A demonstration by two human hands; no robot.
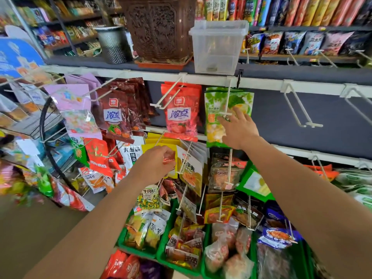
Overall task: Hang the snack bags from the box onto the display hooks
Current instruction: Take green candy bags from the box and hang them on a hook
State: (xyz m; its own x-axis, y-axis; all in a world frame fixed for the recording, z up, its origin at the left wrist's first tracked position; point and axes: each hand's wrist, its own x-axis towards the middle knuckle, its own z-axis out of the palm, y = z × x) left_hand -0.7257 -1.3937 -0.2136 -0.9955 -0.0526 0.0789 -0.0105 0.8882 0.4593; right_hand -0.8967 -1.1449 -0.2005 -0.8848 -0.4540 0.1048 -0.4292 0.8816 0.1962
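Hands are being held apart: the right hand [238, 128], fingers straight, is being rested on the green bag [213, 101] at the tip of its hook [227, 97]; at eight o'clock from it, the left hand [159, 161] is being curled round a yellow snack bag [170, 156]. Hanging is judged under way; alignment of that bag's hole with a hook tip is being called for next.

Clear smooth plastic bin [218, 47]: left of it, dark carved wooden stand [159, 27] and metal mesh basket [112, 45]; below it, glossy plastic-film snack bags [181, 111], smooth white hooks [314, 125], glossy green plastic trays [161, 252].
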